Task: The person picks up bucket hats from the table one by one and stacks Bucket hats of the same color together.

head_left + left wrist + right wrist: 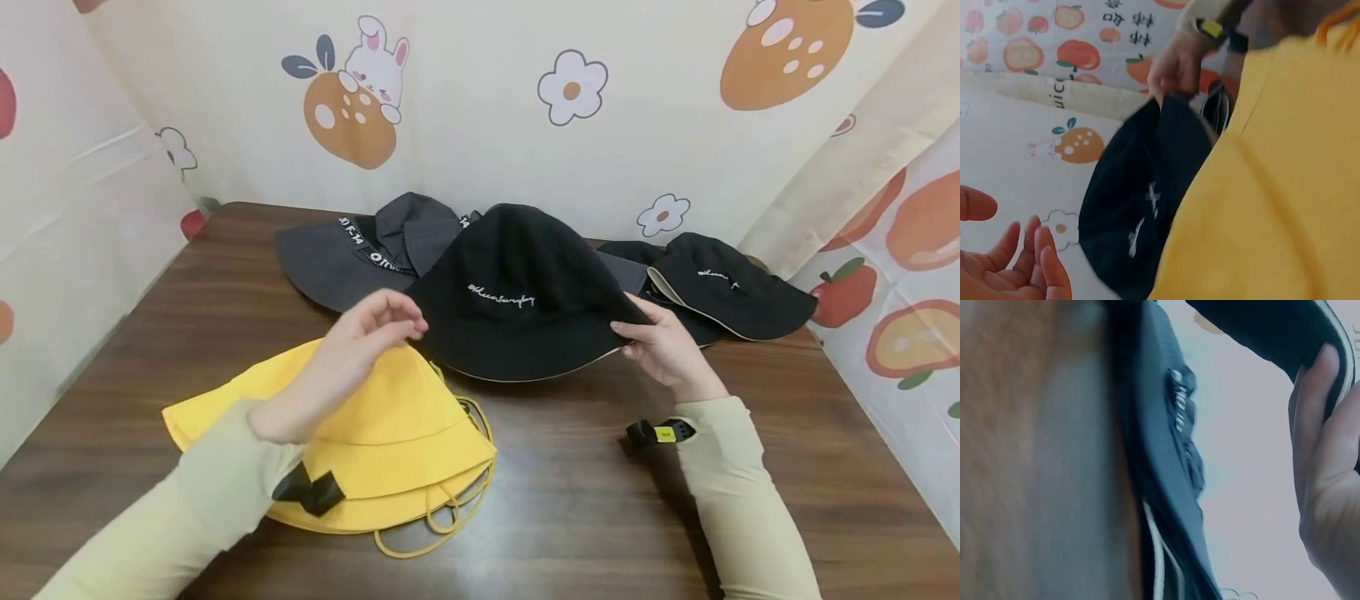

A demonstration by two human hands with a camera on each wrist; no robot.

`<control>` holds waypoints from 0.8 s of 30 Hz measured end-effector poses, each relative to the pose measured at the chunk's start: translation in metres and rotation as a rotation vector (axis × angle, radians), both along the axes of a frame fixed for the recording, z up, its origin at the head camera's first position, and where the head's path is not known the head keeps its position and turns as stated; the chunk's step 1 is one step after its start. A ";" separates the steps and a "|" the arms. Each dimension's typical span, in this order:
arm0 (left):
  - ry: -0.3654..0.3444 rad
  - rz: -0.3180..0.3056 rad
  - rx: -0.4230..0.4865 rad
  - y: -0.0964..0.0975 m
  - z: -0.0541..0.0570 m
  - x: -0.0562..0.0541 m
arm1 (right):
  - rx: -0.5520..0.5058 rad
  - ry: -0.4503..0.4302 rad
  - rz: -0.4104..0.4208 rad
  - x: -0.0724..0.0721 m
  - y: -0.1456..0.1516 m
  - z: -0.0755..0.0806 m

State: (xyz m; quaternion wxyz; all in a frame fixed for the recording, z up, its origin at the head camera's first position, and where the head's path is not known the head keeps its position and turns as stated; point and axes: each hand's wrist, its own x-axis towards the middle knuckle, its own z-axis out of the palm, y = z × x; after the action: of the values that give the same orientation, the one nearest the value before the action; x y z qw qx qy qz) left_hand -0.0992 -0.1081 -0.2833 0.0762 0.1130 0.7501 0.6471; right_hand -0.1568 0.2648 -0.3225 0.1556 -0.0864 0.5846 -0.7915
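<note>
A black bucket hat [517, 292] with white script lettering hangs above the table. My right hand [663, 346] pinches its brim at the right edge, and the right wrist view shows the fingers [1322, 394] on the brim's pale edging. Close by the hat's left edge is my left hand [352, 358], its fingers loosely bent. In the left wrist view nothing lies between the left thumb and fingers [1029, 256], and the black hat [1141, 200] is apart from them. Below the left forearm lie yellow bucket hats [397, 417] with a yellow cord [431, 546], stacked on the table.
Behind the held hat lies a dark grey hat [330, 258] with a lettered band. Another black hat [738, 283] with script lies folded at the back right of the brown wooden table [555, 500]. A fruit-patterned curtain [480, 100] stands behind the table.
</note>
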 end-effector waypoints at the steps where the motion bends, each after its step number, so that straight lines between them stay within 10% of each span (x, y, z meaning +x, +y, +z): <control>1: 0.022 0.004 -0.047 -0.002 0.004 -0.005 | -0.027 0.011 0.014 0.001 0.004 0.002; 7: 0.050 0.016 -0.405 -0.002 0.011 -0.053 | -0.236 0.060 0.116 0.005 0.018 0.010; 12: -0.033 -0.131 -0.597 0.021 0.002 -0.091 | -0.316 0.096 0.200 0.006 0.022 0.015; 19: -0.186 -0.373 -0.808 0.053 -0.012 -0.114 | -0.306 0.134 0.226 0.006 0.021 0.023; 24: -0.223 -0.338 -0.750 0.059 -0.017 -0.120 | -0.274 0.149 0.226 0.009 0.022 0.026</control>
State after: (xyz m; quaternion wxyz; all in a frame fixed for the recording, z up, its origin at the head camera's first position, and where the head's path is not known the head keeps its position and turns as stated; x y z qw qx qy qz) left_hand -0.2196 -0.0486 -0.3004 0.2977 0.1281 0.8917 0.3159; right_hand -0.1475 0.2867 -0.2962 0.1866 -0.2303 0.4677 -0.8327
